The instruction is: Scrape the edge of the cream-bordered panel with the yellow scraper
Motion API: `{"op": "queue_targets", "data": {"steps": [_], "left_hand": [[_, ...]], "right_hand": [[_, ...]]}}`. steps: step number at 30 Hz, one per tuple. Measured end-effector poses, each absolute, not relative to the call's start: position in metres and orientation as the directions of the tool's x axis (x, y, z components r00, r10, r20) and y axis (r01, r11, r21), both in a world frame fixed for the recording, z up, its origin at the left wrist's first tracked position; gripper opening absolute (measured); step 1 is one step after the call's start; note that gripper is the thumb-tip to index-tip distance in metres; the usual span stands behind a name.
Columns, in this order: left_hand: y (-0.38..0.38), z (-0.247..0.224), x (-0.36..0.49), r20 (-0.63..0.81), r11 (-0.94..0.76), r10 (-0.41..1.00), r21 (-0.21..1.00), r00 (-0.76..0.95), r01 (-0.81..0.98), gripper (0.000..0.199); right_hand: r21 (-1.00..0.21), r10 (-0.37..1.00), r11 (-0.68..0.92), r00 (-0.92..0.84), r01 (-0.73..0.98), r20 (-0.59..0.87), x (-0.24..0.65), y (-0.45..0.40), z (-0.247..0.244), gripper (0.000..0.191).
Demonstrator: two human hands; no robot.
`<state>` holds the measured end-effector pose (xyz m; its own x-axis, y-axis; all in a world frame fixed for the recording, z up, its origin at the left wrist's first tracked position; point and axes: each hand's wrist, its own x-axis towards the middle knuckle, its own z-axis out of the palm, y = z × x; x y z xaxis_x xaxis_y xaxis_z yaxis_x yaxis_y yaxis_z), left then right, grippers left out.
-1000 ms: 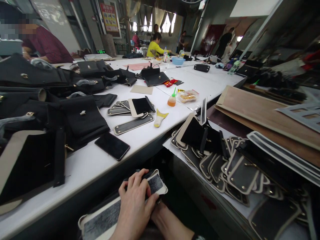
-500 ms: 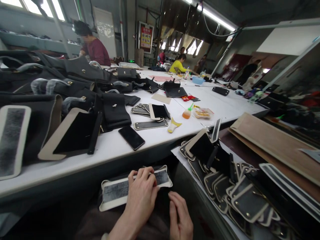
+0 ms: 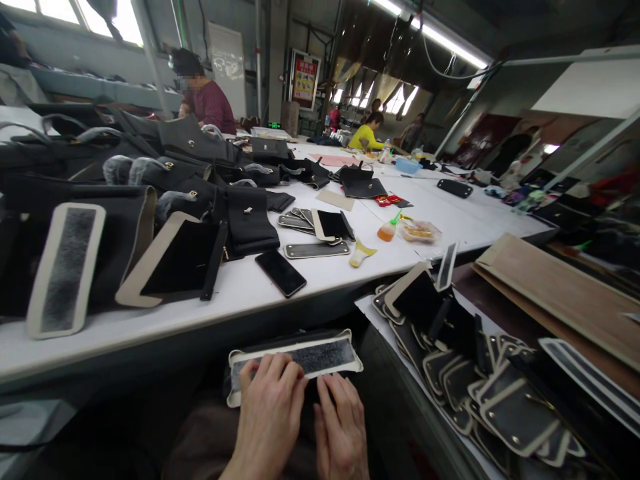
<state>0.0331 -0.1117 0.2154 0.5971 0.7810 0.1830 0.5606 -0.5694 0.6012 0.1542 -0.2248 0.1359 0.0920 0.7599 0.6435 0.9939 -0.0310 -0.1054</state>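
At six o'clock in the view, just below the edge of the white flat worktop (image 3: pixel 235 283), sits a long grey rectangular panel with a raised cream border (image 3: pixel 325 357). The left hand (image 3: pixel 273 403) lays its bent fingers over it; at three o'clock from that hand, the right hand (image 3: pixel 343 417) has its fingertips at the panel's near edge (whether either grip is clamped on it, I cannot tell). From the panel, a black rectangular glass-faced phone (image 3: pixel 281 273) lies near twelve o'clock, and a heap of dark, cream-edged flat pieces (image 3: pixel 520 417) at three.
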Motion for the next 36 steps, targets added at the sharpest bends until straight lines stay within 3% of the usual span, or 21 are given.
{"op": "queue_targets", "data": {"steps": [8, 11, 13, 14, 15, 16, 17, 18, 20, 24, 32, 36], "left_hand": [[-0.115, 0.213, 0.019, 0.294, -0.572, 0.81, 0.589, 0.508, 0.571, 0.016], [-0.115, 0.205, -0.001, 0.407, -0.6, 0.798, 0.599, 0.444, 0.53, 0.011], [-0.115, 0.194, -0.018, 0.419, -0.469, 0.883, 0.764, 0.211, 0.444, 0.012], [-0.115, 0.186, -0.026, 0.296, -0.288, 0.955, 0.899, 0.026, 0.33, 0.013], [-0.114, 0.177, -0.032, 0.058, -0.036, 0.986, 0.99, -0.154, 0.139, 0.012], [-0.114, 0.167, -0.035, -0.24, 0.222, 0.935, 0.97, -0.259, -0.098, 0.009], [-0.114, 0.156, -0.036, -0.518, 0.431, 0.812, 0.843, -0.269, -0.324, 0.006], [-0.113, 0.146, -0.034, -0.703, 0.557, 0.679, 0.682, -0.212, -0.474, 0.006], [-0.113, 0.127, -0.024, -0.853, 0.675, 0.517, 0.454, -0.066, -0.582, 0.012], [-0.114, 0.105, 0.007, -0.899, 0.712, 0.427, 0.27, 0.095, -0.649, 0.014], [-0.124, 0.093, 0.014, -0.94, 0.661, 0.328, 0.162, 0.088, -0.733, 0.017], [-0.12, 0.089, 0.019, -0.918, 0.631, 0.363, 0.114, 0.162, -0.767, 0.022]], "right_hand": [[-0.149, 0.758, 0.014, 0.087, 0.989, 0.646, 0.135, -0.218, 0.136, 0.053], [-0.153, 0.762, 0.031, 0.076, 0.988, 0.643, 0.13, -0.216, 0.138, 0.053], [-0.156, 0.76, 0.031, 0.078, 0.987, 0.646, 0.128, -0.214, 0.139, 0.051], [-0.156, 0.757, 0.034, 0.076, 0.987, 0.649, 0.127, -0.213, 0.139, 0.051], [-0.159, 0.756, 0.038, 0.076, 0.986, 0.65, 0.127, -0.212, 0.139, 0.05], [-0.16, 0.756, 0.044, 0.072, 0.986, 0.65, 0.127, -0.211, 0.139, 0.05], [-0.157, 0.759, 0.052, 0.063, 0.986, 0.648, 0.127, -0.21, 0.138, 0.051], [-0.153, 0.762, 0.06, 0.054, 0.986, 0.645, 0.128, -0.21, 0.137, 0.051], [-0.147, 0.768, 0.079, 0.034, 0.986, 0.64, 0.129, -0.209, 0.136, 0.052], [-0.135, 0.756, 0.132, -0.011, 0.982, 0.655, 0.134, -0.209, 0.134, 0.053], [-0.104, 0.719, 0.183, -0.061, 0.978, 0.692, 0.134, -0.203, 0.131, 0.05], [-0.117, 0.719, 0.207, -0.07, 0.971, 0.692, 0.127, -0.199, 0.132, 0.05]]}}
